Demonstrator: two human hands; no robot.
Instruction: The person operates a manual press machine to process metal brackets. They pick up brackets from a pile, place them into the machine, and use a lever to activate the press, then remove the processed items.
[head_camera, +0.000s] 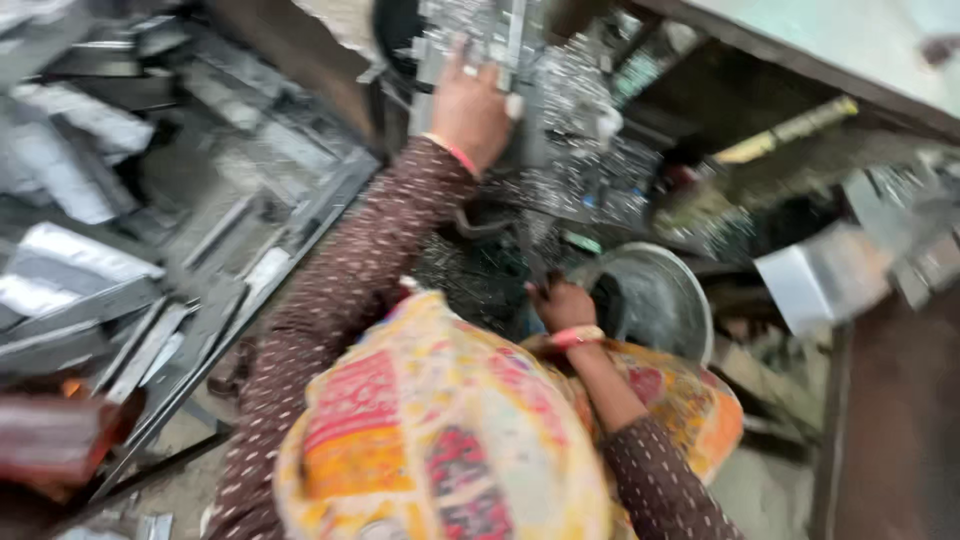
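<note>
The picture is blurred by motion. My left hand (470, 105) reaches up and forward and lies on a grey metal piece (520, 60) among a heap of shiny small metal parts (585, 150); its fingers are stretched over the piece, and the grip is unclear. My right hand (562, 303) is low at the centre with curled fingers, right beside a round metal bowl (655, 295) and over dark metal scraps (480, 275). Whether it holds anything is hidden. Both arms wear brown dotted sleeves and pink bangles. A colourful patchwork cloth (440, 430) covers my lap.
Flat grey metal strips and sheets (110, 250) lie piled on the left. A rusty red block (50, 435) sits at the lower left. A bench edge (830, 50) runs along the upper right, with a bent shiny sheet (815, 280) under it.
</note>
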